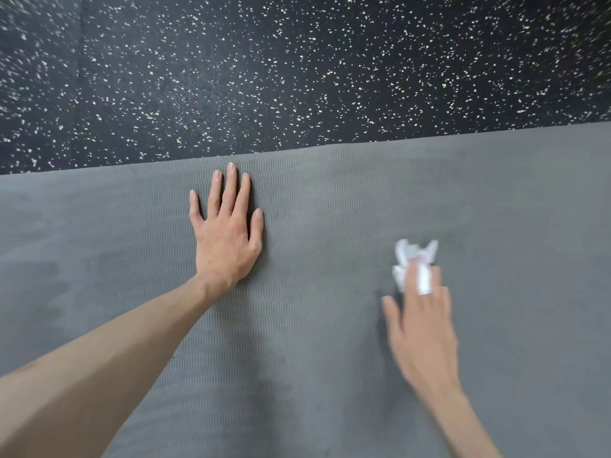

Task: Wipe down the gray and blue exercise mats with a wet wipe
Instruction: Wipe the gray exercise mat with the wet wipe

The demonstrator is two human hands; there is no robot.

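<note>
Two hands on gray mat [330,325]: left hand [228,239] flat; right hand [421,328], blurred, seemingly presses wipe [415,262].

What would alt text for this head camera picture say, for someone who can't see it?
A person's right hand presses a crumpled white wipe onto a gray mat, blurred by motion. The left hand lies flat on the mat with fingers spread, near its far edge. Beyond lies black speckled floor.

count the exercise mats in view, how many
1: the gray mat fills the lower frame under both hands, on the speckled floor. No blue mat shows; it may lie outside the view.
</note>
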